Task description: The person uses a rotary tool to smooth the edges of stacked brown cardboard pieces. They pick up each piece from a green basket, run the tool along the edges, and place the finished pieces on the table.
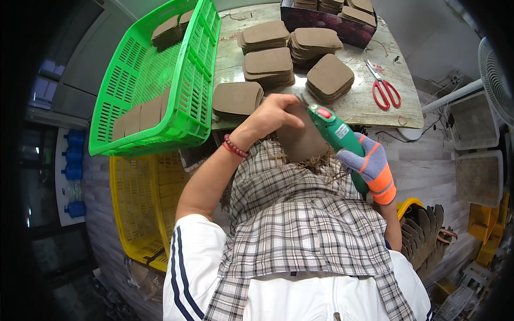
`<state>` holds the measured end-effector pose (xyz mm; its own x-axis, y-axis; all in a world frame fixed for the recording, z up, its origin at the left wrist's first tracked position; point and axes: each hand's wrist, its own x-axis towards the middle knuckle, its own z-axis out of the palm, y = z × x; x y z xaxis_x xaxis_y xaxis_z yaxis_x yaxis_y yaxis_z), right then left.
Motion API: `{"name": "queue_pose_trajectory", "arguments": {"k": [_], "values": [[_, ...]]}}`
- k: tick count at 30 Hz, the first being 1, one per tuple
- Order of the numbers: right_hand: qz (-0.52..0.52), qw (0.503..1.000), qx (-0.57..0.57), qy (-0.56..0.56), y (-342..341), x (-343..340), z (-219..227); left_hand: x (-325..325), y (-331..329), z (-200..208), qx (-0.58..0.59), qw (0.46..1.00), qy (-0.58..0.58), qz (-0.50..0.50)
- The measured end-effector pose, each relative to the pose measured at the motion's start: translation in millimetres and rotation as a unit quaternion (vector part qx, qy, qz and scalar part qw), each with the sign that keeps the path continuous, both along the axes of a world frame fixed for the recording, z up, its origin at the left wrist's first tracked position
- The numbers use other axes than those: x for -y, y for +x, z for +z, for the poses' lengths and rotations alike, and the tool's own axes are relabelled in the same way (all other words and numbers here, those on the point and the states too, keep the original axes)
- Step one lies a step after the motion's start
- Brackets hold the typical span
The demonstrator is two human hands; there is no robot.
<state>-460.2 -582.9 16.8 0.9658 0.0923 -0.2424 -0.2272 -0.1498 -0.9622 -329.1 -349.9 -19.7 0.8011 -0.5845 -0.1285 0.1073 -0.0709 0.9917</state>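
My left hand, bare with beaded bracelets at the wrist, pinches the upper edge of a brown, flat, rounded piece that looks like thick fabric or felt. In my right hand, gloved in grey and orange, is a green handheld electric cutter with a red button. Its head meets the piece's top edge near my left fingertips; the blade itself is hard to make out. Brown trimmings lie on my checked apron, below the piece. Just beyond my hands stands a stack of brown pieces.
More brown stacks cover the worktable, with red-handled scissors at right. A green crate overhangs its left side, above a yellow crate. A dark box of pieces stands behind. Brown pieces fill a container at lower right.
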Motion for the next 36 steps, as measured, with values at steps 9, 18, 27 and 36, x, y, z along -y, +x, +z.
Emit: {"name": "queue_pose_trajectory", "arguments": {"k": [9,18,27,36], "values": [[-0.061,0.996,0.020,-0.064,-3.0,2.8,-15.7,-30.8,-7.3,-34.4,-0.186,0.831,-0.422,0.311],[-0.040,0.995,0.020,-0.087,-3.9,-4.3,-6.3,-11.4,-12.1,-34.1,-0.179,0.819,-0.434,0.330],[-0.090,0.990,0.045,-0.095,3.7,-5.8,-6.1,0.0,-25.6,-44.8,-0.152,0.875,-0.363,0.280],[-0.135,0.989,0.038,-0.043,5.5,8.8,-11.0,-115.1,52.6,-40.5,0.196,0.883,0.161,0.394]]}}
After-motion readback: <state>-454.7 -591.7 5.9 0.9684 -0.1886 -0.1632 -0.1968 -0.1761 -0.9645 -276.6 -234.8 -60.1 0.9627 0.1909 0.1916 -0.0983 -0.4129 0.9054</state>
